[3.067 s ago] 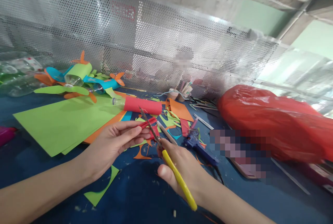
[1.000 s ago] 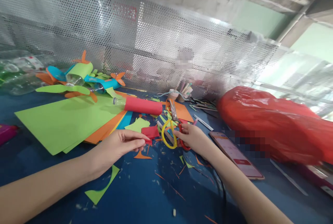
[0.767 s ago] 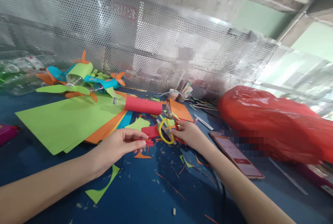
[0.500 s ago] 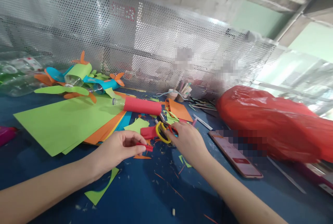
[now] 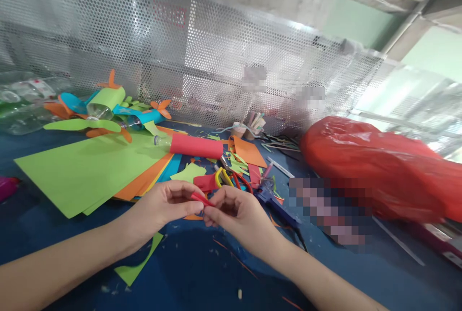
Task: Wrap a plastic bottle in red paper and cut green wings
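Observation:
A small folded piece of red paper [image 5: 201, 199] is pinched between the thumb and fingers of my left hand [image 5: 173, 202]. My right hand [image 5: 238, 210] is closed on the other end of it, thumb against fingertips. Just beyond the hands lie scissors with yellow handles [image 5: 224, 176] and a pair with red handles [image 5: 243, 182]. A blue glue gun [image 5: 276, 204] rests to the right of my right hand. Behind the scissors, a plastic bottle wrapped in red paper [image 5: 197, 145] lies on its side.
Green paper sheets [image 5: 86, 171] spread over the left of the blue table [image 5: 180, 272]. Bottle models with paper propellers [image 5: 104, 104] stand behind them. Paper scraps [image 5: 238, 161] litter the middle. A red plastic bag [image 5: 375, 166] and a blurred-out phone [image 5: 328, 212] are at the right.
My right hand has moved left and down, away from the scissors, and has taken hold of the red paper. The glue gun is now uncovered. My left hand stays almost in place.

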The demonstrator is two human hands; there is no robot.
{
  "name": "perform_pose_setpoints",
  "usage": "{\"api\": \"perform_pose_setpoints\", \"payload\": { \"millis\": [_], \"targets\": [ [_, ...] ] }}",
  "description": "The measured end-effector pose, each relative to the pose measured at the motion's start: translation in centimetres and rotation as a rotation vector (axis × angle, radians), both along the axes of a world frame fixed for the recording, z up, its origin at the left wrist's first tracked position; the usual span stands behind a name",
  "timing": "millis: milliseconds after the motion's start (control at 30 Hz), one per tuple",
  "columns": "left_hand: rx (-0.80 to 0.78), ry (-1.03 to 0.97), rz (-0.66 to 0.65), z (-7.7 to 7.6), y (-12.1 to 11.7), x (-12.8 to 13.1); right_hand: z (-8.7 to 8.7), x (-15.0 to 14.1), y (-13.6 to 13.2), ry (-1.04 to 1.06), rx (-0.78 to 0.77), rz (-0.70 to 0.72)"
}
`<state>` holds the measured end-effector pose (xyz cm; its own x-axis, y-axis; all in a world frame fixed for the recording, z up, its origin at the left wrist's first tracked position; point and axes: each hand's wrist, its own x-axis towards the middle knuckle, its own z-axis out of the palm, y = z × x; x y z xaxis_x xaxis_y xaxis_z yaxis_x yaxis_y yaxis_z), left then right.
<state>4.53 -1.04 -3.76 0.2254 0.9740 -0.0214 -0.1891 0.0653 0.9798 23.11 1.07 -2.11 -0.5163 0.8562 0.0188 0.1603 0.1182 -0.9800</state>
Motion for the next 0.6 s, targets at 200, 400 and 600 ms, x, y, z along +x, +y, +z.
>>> {"api": "perform_pose_setpoints", "payload": {
  "millis": [200,400,600],
  "targets": [
    [-0.091,-0.238,0.009,-0.5,-0.4,0.5,-0.6,-0.3,0.3,0.124,-0.146,-0.036],
    [-0.064,-0.157,0.036,-0.9,-0.2,0.6,0.0,0.3,1.0,-0.035,-0.098,0.047],
    [-0.108,-0.021,0.066,-0.4,-0.2,0.7,4.8,7.1,4.3,-0.938,0.639,-0.358]
  ]
}}
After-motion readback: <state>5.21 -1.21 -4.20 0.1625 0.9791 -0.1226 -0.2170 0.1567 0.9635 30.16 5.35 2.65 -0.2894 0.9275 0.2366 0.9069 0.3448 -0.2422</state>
